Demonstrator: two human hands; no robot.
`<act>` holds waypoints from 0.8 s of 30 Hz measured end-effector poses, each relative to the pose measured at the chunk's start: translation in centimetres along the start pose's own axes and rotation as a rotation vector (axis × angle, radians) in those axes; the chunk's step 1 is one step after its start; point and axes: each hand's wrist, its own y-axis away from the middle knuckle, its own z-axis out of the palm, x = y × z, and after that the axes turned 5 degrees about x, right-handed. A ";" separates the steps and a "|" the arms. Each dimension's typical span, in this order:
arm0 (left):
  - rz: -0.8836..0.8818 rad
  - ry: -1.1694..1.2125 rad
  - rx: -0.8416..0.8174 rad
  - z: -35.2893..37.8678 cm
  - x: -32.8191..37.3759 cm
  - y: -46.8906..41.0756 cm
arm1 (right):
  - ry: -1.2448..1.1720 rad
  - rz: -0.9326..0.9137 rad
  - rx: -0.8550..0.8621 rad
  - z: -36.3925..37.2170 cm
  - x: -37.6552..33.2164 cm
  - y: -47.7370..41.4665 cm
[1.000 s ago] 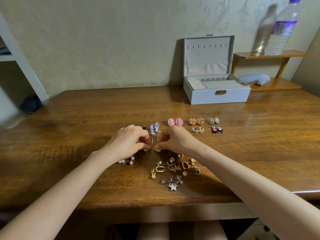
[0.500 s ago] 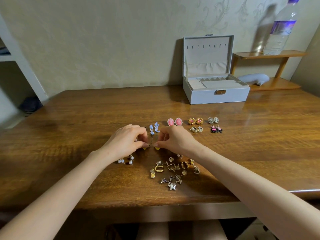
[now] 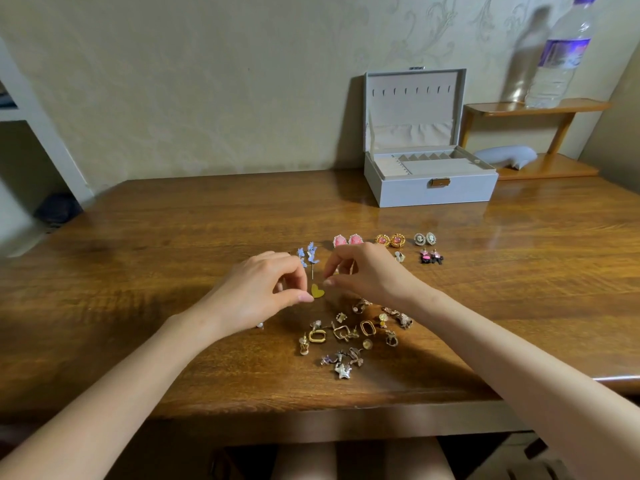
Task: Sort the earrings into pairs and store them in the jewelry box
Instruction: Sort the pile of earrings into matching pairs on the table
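The yellow heart earring sits low between your hands, just below the blue flower pair, probably so it can join that row of matched sets. Your left hand has its thumb tip at the heart's edge. Your right hand has a fingertip just beside it. Both hands' fingers are curled, but I cannot tell whether either grips anything. The pink pair lies beyond, the unsorted heap is nearer you on the worktop, and the jewelry box stands open by the wall.
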 end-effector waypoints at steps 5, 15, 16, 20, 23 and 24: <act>0.056 -0.022 -0.200 0.6 0.6 0.2 | -0.011 -0.065 -0.027 -0.7 0.1 0.8; 0.073 -0.059 -0.174 1.0 -0.3 0.0 | -0.059 -0.070 -0.065 -1.6 0.9 2.2; 0.060 -0.035 -0.164 0.8 -0.3 0.2 | -0.062 -0.062 -0.061 -1.7 1.1 2.2; 0.059 0.007 -0.182 0.1 -0.1 1.4 | -0.064 -0.048 -0.059 -2.4 1.8 2.5; 0.089 -0.065 -0.220 0.5 0.3 2.0 | -0.069 -0.026 -0.017 -2.9 2.3 2.6; 0.099 -0.076 -0.220 0.7 0.4 2.1 | -0.068 -0.019 0.010 -3.1 2.5 2.5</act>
